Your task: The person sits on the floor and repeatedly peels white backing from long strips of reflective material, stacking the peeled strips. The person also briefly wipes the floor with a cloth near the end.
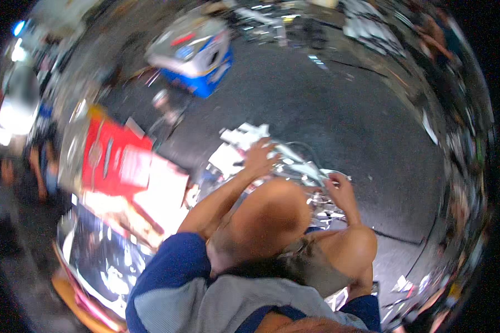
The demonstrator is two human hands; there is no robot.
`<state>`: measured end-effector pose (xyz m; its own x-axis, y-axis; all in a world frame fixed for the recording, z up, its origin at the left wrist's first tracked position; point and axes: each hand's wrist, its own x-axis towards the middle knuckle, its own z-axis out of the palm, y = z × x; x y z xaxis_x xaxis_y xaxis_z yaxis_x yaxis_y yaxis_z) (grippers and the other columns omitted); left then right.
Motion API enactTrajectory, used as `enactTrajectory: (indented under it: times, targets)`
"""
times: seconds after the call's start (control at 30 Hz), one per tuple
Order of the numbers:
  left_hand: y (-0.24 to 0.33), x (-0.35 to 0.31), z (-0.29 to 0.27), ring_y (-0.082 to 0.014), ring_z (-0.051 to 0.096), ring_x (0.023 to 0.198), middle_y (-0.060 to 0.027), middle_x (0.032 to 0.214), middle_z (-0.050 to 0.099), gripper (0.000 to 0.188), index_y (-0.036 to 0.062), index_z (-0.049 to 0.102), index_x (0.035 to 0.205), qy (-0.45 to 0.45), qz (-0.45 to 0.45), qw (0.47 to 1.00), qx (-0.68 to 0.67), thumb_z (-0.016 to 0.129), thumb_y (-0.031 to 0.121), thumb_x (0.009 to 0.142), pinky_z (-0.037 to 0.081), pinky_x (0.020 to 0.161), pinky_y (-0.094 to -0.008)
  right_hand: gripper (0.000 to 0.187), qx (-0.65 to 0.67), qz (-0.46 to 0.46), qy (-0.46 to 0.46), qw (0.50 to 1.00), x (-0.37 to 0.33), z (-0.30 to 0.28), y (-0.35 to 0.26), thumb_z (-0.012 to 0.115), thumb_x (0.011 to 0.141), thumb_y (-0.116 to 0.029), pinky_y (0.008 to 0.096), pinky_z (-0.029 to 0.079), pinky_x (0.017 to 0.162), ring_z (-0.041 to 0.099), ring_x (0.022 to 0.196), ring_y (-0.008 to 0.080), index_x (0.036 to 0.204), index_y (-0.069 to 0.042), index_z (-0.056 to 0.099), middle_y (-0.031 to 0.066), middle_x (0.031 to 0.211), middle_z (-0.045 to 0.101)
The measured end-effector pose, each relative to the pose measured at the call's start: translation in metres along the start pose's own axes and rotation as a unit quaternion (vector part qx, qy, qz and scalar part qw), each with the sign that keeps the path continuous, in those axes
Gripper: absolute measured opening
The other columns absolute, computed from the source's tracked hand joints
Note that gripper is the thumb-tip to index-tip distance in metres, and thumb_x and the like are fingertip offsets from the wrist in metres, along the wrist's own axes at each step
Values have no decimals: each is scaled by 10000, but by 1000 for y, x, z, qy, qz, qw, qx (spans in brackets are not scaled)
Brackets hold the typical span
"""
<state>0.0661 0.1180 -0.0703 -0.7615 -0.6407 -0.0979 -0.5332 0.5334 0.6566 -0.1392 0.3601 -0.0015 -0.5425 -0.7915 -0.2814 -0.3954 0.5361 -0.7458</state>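
In front of my bent knees lies a heap of pale, shiny pieces (247, 133), white and silvery, too blurred to name. My left hand (261, 158) rests on the heap with its fingers spread. A long pale strip (300, 162) runs from beside those fingers toward my right hand (341, 191). The right fingers are bent together at the strip's near right end and appear to pinch it. More glinting scraps (325, 208) lie below it, partly hidden by my knees.
A white and blue box (197, 55) stands ahead on the dark floor (366, 127). To the left are a red panel (116, 158) and a large clear plastic bag (103, 255). Clutter lines the right side, with a thin cable (403, 240) nearby. Other people (41, 166) are at far left.
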Motion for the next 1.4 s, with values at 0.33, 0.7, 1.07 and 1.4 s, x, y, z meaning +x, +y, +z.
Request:
enactTrajectory:
  times: [0.33,0.7,1.07,1.4]
  targets:
    - [-6,-141,-90,-322,563,1064,-164,1101,602,420,41,630,1073,12,4,993,-116,661,338,779,443,915,-408,329,32,-6,-290,957,-29,-57,-155,585,907,-158,339,455,876,563,1007,169,1200,-12,553,72,1090,614]
    - [-55,-183,-135,-251,668,822,-120,886,690,329,21,669,990,60,-138,974,-167,682,261,765,518,745,-353,393,-45,-47,-226,972,-68,-74,-248,636,876,-179,316,462,842,581,921,164,1223,-29,526,75,1020,611]
    - [-40,117,-313,-276,649,888,-156,928,669,444,21,640,998,406,-29,911,-68,755,313,685,496,787,-389,417,-83,-3,-283,955,-56,-56,-240,672,849,-288,342,484,811,620,885,185,1164,-26,592,89,959,664]
    - [-92,299,-391,-310,518,1183,-215,1280,522,1159,-27,392,1321,436,-122,890,-49,876,521,423,415,1003,-366,367,7,132,-247,960,-50,-80,-213,656,867,-255,316,469,845,606,930,155,1156,-34,607,70,991,660]
